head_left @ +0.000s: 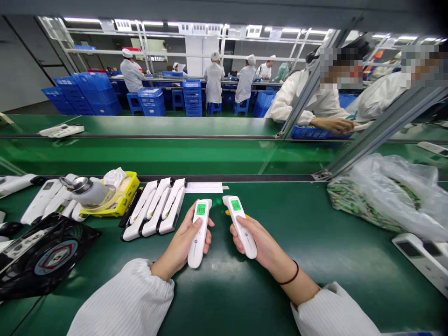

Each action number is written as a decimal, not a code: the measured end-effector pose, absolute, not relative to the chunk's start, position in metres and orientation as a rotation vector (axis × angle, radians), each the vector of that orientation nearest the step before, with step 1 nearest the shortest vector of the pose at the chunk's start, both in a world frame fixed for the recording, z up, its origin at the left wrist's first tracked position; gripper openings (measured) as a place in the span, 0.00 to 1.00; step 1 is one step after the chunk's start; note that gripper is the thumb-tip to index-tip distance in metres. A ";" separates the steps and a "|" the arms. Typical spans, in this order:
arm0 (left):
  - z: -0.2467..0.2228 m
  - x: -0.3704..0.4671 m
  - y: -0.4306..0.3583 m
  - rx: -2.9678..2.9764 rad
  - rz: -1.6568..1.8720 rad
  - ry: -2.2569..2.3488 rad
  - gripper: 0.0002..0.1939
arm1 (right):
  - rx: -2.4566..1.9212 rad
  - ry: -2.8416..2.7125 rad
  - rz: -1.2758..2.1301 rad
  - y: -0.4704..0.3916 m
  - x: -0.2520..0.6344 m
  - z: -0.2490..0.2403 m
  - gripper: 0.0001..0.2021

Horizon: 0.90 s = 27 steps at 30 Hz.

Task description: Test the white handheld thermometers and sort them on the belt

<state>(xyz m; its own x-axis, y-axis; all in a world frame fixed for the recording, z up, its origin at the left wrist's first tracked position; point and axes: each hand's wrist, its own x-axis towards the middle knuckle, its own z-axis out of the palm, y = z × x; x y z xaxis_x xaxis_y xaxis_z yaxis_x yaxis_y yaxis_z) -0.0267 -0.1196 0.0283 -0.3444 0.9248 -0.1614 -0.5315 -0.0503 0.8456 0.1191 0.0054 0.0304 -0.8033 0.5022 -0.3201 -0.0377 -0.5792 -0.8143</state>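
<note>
My left hand [185, 240] is closed round a white handheld thermometer [197, 245], its thumb on the front below a lit green screen. A second white thermometer [246, 237] is held in my right hand [259, 238], also with a green screen glowing and the thumb near the screen. Both devices stand over the green table [224, 298], heads pointing away from me and apart from each other. Behind the right one, a small yellow thing shows partly. Left of my left hand lies a row of several white thermometers [170, 210].
A yellow basket [130, 193] and a metal-topped bottle [89, 191] stand left, near a black fan [56, 256]. Plastic bags with green circuit boards [360, 205] lie right, beside white devices [416, 256]. A green conveyor [175, 156] runs behind; people in white work beyond.
</note>
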 end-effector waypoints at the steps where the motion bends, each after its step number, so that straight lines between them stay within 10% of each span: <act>1: 0.027 -0.027 -0.119 0.519 1.657 1.052 0.35 | -0.781 -1.219 2.424 0.006 0.120 0.030 0.17; 27: 0.025 -0.010 -0.131 0.805 1.658 0.935 0.41 | -0.414 -1.608 2.333 -0.024 0.125 0.016 0.15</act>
<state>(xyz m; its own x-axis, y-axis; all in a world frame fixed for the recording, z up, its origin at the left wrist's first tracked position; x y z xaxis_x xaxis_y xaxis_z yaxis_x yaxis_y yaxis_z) -0.0100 -0.1308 0.0248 -0.2516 0.9658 0.0632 -0.4457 -0.1736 0.8782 0.1250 -0.0238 0.0161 -0.9206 0.3828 -0.0773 -0.0642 -0.3434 -0.9370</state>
